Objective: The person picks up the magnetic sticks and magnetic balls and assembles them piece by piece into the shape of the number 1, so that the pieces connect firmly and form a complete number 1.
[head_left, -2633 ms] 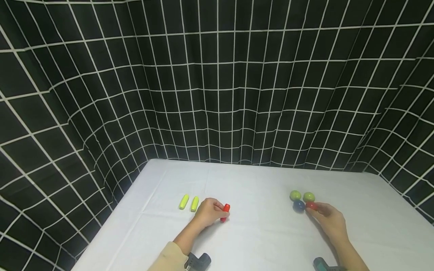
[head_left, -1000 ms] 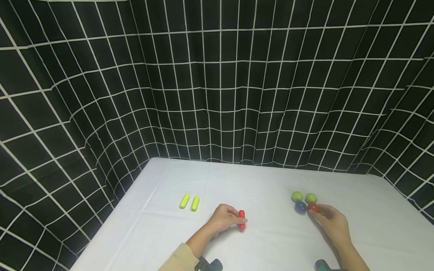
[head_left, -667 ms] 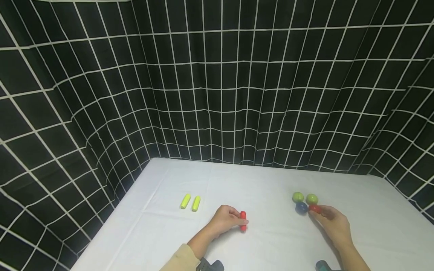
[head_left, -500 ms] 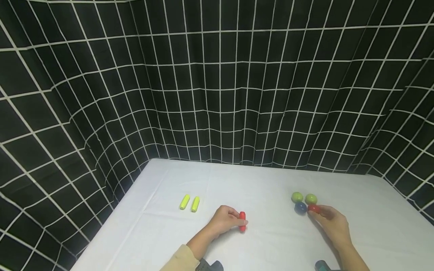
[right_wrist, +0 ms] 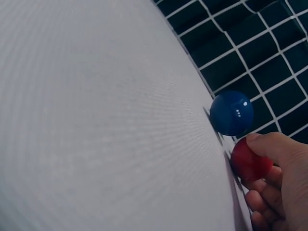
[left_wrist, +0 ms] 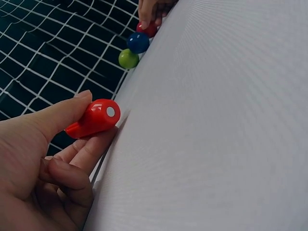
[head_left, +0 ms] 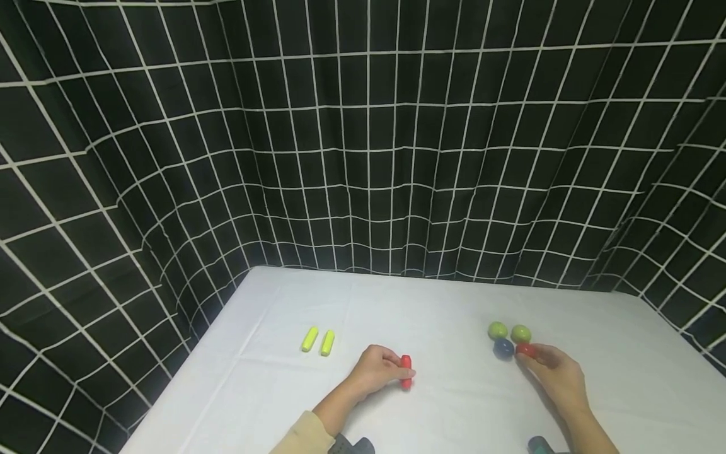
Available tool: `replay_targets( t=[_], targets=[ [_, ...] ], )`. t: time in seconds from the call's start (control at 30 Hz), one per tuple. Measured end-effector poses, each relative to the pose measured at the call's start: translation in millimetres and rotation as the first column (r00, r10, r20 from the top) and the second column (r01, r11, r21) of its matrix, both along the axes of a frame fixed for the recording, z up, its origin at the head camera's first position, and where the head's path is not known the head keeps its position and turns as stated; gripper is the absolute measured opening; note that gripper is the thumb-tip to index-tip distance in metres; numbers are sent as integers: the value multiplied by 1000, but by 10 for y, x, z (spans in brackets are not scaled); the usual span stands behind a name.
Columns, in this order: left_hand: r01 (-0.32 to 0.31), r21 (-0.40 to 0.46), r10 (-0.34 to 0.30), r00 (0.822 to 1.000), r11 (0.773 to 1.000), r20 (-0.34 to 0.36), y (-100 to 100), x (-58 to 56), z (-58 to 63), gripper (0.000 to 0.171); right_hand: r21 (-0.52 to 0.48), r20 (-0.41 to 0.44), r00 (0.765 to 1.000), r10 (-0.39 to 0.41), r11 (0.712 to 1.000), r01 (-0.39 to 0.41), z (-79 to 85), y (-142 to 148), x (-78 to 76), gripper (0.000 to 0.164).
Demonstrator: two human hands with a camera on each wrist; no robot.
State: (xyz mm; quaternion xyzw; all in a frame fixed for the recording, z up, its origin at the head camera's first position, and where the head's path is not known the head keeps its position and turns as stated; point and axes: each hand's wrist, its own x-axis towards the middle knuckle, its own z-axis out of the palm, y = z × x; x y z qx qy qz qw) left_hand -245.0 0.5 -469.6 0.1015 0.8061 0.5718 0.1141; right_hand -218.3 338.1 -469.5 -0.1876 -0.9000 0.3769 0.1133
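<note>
Red stick [left_wrist: 99, 117] pinched mid-length by left hand [head_left: 374, 371], red ball [right_wrist: 247, 162] by right hand [head_left: 560, 378], likely for steadiness.

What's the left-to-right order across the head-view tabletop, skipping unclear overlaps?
Left yellow-green stick, right yellow-green stick, left hand holding red stick, left green ball, right green ball, right hand.

Soft light, faint shadows, dimmer wrist views
</note>
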Motion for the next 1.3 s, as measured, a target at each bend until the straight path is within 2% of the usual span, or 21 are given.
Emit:
replay_targets(
  t=[0.33,0.63,0.87,1.1,1.3],
  targets=[
    [27,-10,-27,1000,1000,-9,-10,-6,-8,30,18,-20,1000,19,1000,-18,45,-58,92,70],
    [21,-6,-21,1000,1000,-10,-19,28,45,28,34,-41,999,20,999,-18,54,-124,129,65],
    [23,-4,-23,1000,1000,-8,1,25,15,27,35,4,1000,-1,999,1,72,-162,188,67],
    [31,8,-31,999,999,-18,14,5,20,27,33,-15,1000,17,999,-17,60,-176,221,67],
    [31,2,-31,999,1000,-13,11,13,14,28,-13,-3,998,67,998,-67,103,-280,280,71]
  ],
)
